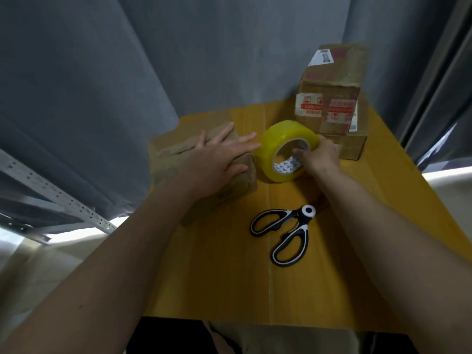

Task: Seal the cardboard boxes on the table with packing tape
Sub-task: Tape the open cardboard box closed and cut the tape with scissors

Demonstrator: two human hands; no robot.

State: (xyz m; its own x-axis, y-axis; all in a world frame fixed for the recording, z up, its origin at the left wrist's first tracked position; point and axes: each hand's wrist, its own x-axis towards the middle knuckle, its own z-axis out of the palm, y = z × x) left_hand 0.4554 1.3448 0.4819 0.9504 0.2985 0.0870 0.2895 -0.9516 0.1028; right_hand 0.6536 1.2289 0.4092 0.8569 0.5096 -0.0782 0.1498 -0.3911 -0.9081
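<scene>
Left hand (pixel 214 159) lies flat, fingers straight, pressing the top of a small brown cardboard box (pixel 204 175) at table left. Right hand (pixel 319 155) grips a yellowish roll of clear packing tape (pixel 284 149), standing on edge just beside that box, fingers curled into its core. Black-and-white scissors (pixel 283 233) lie nearer on the yellow cardboard-covered table (pixel 217 277). Stacked taped brown boxes (pixel 332 103) stand far right.

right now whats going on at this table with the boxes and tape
A person is getting ready to tape up cardboard boxes. The left hand lies flat with straight fingers on the small cardboard box at the left. The right hand grips the roll of yellow packing tape, which stands on edge beside that box. Black-and-white scissors lie untouched nearer the person, and two more boxes are stacked at the back right.
</scene>
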